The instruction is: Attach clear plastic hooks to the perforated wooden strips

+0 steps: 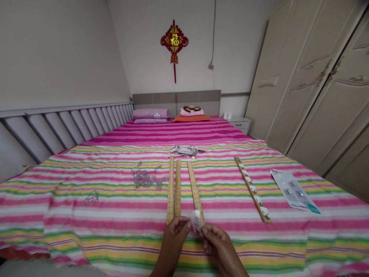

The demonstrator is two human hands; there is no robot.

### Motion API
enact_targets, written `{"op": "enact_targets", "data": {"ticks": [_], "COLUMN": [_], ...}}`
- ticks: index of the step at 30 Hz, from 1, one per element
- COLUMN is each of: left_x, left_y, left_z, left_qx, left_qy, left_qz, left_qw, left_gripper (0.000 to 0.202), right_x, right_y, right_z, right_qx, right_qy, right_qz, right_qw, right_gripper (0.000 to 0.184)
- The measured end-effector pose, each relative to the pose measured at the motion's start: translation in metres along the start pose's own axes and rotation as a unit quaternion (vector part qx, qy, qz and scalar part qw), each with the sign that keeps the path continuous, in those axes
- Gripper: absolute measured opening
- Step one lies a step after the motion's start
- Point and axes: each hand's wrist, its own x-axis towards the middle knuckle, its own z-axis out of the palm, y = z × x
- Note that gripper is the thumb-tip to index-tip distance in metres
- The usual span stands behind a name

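My left hand [175, 231] and my right hand [215, 236] meet over the near end of a wooden strip [195, 190] on a striped bedspread [115, 215]. Between the fingertips of both hands sits a small clear adhesive hook [196, 220], pinched from both sides. Two more wooden strips [173, 188] lie side by side just to the left. Further right, a fourth strip [252, 188] carries several white hooks along its length.
Loose clear hooks [144, 177] lie left of the strips, and one more bit [92, 197] further left. Opened packaging [184, 151] lies beyond the strips; a printed pack [294, 189] lies at right. Wardrobe doors [323, 88] stand along the right, a slatted rail [72, 123] on the left.
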Motion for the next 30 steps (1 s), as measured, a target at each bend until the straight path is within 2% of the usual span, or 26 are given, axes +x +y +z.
{"op": "enact_targets", "data": {"ticks": [4,8,12,14,17,20,24,27,30], "left_x": [0.002,0.011,0.023,0.030,0.037,0.034,0.019,0.013,0.018], "left_y": [-0.009,-0.017,-0.018,-0.015,-0.012,-0.018,-0.031,-0.031,-0.026], "left_z": [0.006,0.014,0.018,0.018,0.013,0.006,0.000,0.002,0.005], "left_qx": [-0.014,-0.023,-0.029,-0.034,-0.049,-0.030,0.056,0.046,0.012], "left_qy": [0.002,0.008,0.005,0.005,0.034,0.047,0.015,-0.035,-0.025], "left_qz": [-0.022,-0.025,-0.037,-0.044,-0.049,-0.017,0.027,0.005,-0.025], "left_qw": [1.000,0.999,0.999,0.998,0.997,0.998,0.998,0.998,0.999], "left_gripper": [0.034,0.032,0.032,0.034,0.036,0.032,0.023,0.024,0.028], "right_x": [0.000,0.002,0.012,0.018,0.025,0.025,0.022,0.020,0.017], "right_y": [0.004,-0.002,-0.011,-0.015,-0.022,-0.025,-0.021,-0.019,-0.019], "right_z": [-0.004,-0.006,-0.009,-0.011,-0.018,-0.027,-0.037,-0.037,-0.032], "right_qx": [-0.024,-0.065,-0.062,-0.051,-0.032,-0.016,0.005,0.015,0.023], "right_qy": [0.018,0.038,0.034,0.033,0.052,0.066,0.071,0.069,0.063], "right_qz": [-0.004,-0.012,-0.023,-0.033,-0.038,-0.032,-0.025,-0.024,-0.022], "right_qw": [1.000,0.997,0.997,0.998,0.997,0.997,0.997,0.997,0.998], "right_gripper": [0.039,0.040,0.039,0.038,0.035,0.032,0.029,0.028,0.028]}}
